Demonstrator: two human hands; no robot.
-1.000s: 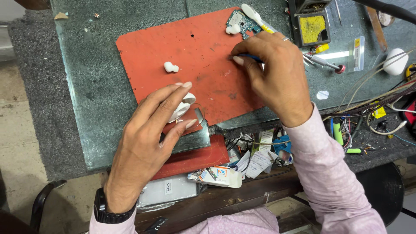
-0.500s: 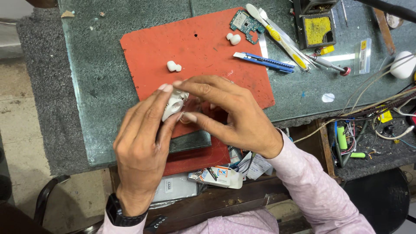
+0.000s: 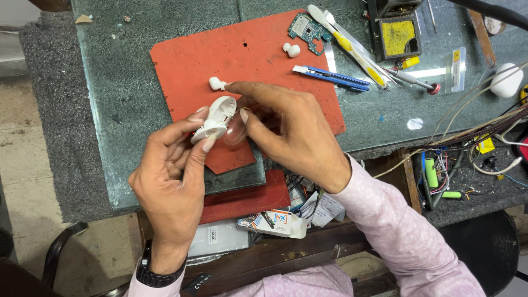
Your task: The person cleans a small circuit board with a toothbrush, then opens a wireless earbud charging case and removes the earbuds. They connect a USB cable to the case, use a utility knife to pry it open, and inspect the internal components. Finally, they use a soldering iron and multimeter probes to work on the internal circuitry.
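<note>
Green-grey stone, speckled and glossy, is seen as the worktop point(image 3: 137, 126), and it is bordered by a dark rough mat point(image 3: 49, 110) on the left, with a pale concrete floor point(image 3: 16, 181) glimpsed beyond that. A red rubber mat point(image 3: 247, 55) is laid across the middle of the slab, and a small dark hole is noticed near its upper part. Two small white earbud pieces point(image 3: 216, 83) and point(image 3: 291, 50) are left lying on the red sheet, well apart from each other. At the mat's top edge a green circuit board point(image 3: 308, 28) is set, and just beside it a blue craft knife point(image 3: 330, 77) and a yellow-and-white tool point(image 3: 346, 41) are laid slantwise. Further right a black tray with a yellow sponge point(image 3: 397, 36) is stood, and a tangle of cables point(image 3: 473, 148) is spread over the right edge.

Over the mat's lower part a white earbud case shell point(image 3: 215, 118) is pinched between thumb and fingers of the left hand point(image 3: 176, 176), closed firmly on it. The right hand point(image 3: 291, 137) is brought against the shell, thumb pressed at its edge, forefinger stretched out above it; whether anything is gripped there cannot be told.

Below the slab, a second red pad point(image 3: 242, 201) is tucked, and a small white carton with blue and orange print point(image 3: 275, 223) is lying on a grey flat box with a white label point(image 3: 217, 239).
</note>
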